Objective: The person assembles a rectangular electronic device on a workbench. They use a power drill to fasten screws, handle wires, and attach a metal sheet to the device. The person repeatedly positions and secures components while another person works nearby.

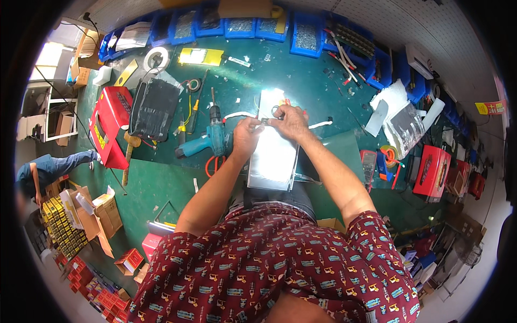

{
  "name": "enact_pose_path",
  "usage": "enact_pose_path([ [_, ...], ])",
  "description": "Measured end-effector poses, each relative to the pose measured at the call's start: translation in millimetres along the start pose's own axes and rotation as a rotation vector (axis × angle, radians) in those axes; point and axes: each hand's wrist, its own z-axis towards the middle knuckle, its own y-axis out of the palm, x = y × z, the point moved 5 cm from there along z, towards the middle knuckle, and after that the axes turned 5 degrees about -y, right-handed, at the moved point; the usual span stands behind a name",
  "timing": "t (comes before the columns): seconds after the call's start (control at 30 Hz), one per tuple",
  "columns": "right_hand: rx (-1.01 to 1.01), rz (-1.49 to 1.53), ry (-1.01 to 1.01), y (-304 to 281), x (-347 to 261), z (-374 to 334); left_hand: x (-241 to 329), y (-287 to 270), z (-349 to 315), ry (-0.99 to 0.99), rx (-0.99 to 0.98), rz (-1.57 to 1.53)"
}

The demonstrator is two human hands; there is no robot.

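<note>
A silver, flat case (pixel 273 161) lies at the middle of the near edge of the worktop (pixel 334 153), just before the person's waist. From where I stand, both hands are at its far end. The left hand (pixel 247 137) has its fingers narrow, with the tips beside a small dark piece (pixel 264 121). The right hand (pixel 291 123) comes to the same piece from the other side, thumb and fingers bent close; I cannot tell which hand grips it. One cable (pixel 240 114) with a white sleeve is near the left hand, and another white cable end (pixel 321 124) points out to the right.

To the left of the case there is a teal power drill (pixel 216 134), and beside it the orange handles (pixel 211 166) of some tool, nearer to the near edge. Farther toward the left edge are a black wrapped pack (pixel 155 110), a red casing (pixel 110 126) and a hammer (pixel 129 153). Along the far edge stand blue bins (pixel 240 28). Toward the right edge lies a pack in white foam (pixel 403 121), with a red box (pixel 432 169) nearer to the person. Beyond the left edge, another person (pixel 32 175) bends over cartons.
</note>
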Motion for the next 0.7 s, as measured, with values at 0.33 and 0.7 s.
enact_pose_path([
  [0.33, 0.022, -0.126, -0.072, 2, -13, -7, -27, 12, 10, 0.000, 0.011, 0.019],
  [0.7, 0.083, -0.107, -0.085, 9, -13, -14, -20, 12, 16, -0.119, -0.043, 0.058],
])
